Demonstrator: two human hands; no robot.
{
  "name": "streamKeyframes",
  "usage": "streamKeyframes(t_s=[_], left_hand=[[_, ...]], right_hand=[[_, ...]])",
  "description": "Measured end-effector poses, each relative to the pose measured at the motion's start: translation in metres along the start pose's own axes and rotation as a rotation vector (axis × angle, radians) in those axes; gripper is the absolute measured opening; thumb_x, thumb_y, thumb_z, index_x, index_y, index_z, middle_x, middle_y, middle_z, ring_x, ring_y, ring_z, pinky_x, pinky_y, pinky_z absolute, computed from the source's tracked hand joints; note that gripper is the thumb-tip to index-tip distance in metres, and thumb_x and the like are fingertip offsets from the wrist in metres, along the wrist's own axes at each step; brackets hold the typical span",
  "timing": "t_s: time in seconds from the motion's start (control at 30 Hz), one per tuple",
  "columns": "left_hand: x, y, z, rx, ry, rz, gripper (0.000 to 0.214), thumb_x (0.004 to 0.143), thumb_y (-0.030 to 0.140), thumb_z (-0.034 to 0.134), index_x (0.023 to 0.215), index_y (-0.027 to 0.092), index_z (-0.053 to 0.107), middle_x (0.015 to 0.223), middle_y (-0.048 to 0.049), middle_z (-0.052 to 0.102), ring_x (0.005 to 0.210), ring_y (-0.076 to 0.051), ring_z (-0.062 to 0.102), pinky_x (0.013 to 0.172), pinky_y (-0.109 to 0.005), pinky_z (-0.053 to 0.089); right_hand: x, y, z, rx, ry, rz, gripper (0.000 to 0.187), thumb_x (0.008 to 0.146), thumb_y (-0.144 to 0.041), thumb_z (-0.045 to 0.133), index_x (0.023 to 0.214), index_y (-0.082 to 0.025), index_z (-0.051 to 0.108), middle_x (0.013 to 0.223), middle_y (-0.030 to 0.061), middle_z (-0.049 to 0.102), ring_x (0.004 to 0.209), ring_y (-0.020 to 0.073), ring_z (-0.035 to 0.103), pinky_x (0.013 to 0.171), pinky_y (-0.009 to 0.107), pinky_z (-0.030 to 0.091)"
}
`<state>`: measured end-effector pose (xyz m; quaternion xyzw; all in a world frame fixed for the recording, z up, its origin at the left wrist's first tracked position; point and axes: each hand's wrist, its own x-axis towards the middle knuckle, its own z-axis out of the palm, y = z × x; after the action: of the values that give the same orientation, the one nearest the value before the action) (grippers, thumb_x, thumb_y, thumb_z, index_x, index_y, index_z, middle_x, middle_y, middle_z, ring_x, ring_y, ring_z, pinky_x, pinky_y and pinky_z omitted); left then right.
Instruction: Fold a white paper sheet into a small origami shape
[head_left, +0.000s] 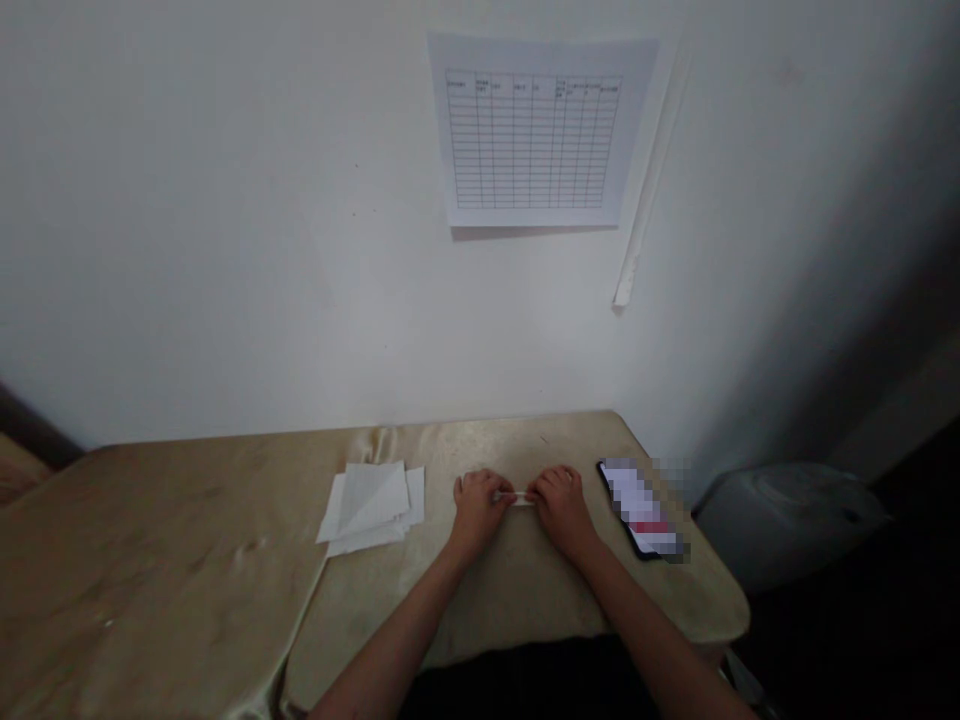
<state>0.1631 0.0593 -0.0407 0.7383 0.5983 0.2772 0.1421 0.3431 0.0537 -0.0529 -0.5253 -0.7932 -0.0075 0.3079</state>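
A small narrow piece of white paper [520, 499] spans the gap between my hands, low over the table. My left hand [483, 500] pinches its left end, fingers closed. At the other end, my right hand [556, 499] grips it the same way. Most of the paper is hidden behind my fingers, so I cannot tell whether it is folded or rolled. To the left of my left hand lies a loose stack of white paper sheets [371, 505], overlapping at different angles.
The table has a shiny beige cover [187, 560] with a seam left of centre. Right of my hands lies a phone [641, 508] with its screen lit and partly blurred. A printed table sheet [536, 135] hangs on the white wall. A pale bag-like object [787, 520] stands beyond the right edge.
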Motion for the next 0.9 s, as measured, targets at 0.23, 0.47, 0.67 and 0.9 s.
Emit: streamKeyframes(t_s=[0.23, 0.47, 0.67, 0.9], left_hand=[[0.0, 0.001, 0.001, -0.028, 0.013, 0.025, 0.01, 0.085, 0.032, 0.073, 0.091, 0.026, 0.078, 0.102, -0.0047, 0.072, 0.108, -0.027, 0.059, 0.105, -0.047, 0.037], [0.004, -0.007, 0.003, -0.093, 0.111, 0.039, 0.011, 0.083, 0.031, 0.073, 0.09, 0.024, 0.078, 0.105, -0.0052, 0.072, 0.109, -0.026, 0.06, 0.103, -0.045, 0.04], [0.006, -0.011, 0.003, -0.141, 0.146, 0.069, 0.005, 0.08, 0.026, 0.074, 0.084, 0.024, 0.078, 0.107, -0.0047, 0.073, 0.108, -0.025, 0.062, 0.101, -0.044, 0.043], [0.008, -0.013, 0.006, -0.187, 0.177, 0.073, 0.005, 0.078, 0.019, 0.076, 0.081, 0.023, 0.077, 0.106, -0.0052, 0.074, 0.107, -0.024, 0.063, 0.101, -0.044, 0.045]], right_hand=[[-0.001, 0.0, -0.003, 0.163, 0.0, -0.043, 0.011, 0.096, -0.022, 0.058, 0.091, -0.023, 0.068, 0.094, 0.0022, 0.069, 0.1, 0.0211, 0.06, 0.106, 0.043, 0.029], [0.0, 0.008, 0.002, 0.205, 0.032, 0.032, 0.01, 0.094, -0.023, 0.06, 0.085, -0.021, 0.064, 0.089, 0.0022, 0.067, 0.095, 0.0209, 0.058, 0.101, 0.04, 0.033], [-0.001, 0.009, 0.002, 0.247, 0.05, 0.048, 0.011, 0.094, -0.027, 0.06, 0.086, -0.022, 0.066, 0.09, 0.0027, 0.067, 0.097, 0.0217, 0.058, 0.1, 0.04, 0.033], [0.0, 0.01, 0.005, 0.297, 0.049, 0.084, 0.007, 0.092, -0.026, 0.065, 0.091, -0.024, 0.072, 0.09, 0.0038, 0.067, 0.098, 0.0229, 0.057, 0.098, 0.04, 0.036]])
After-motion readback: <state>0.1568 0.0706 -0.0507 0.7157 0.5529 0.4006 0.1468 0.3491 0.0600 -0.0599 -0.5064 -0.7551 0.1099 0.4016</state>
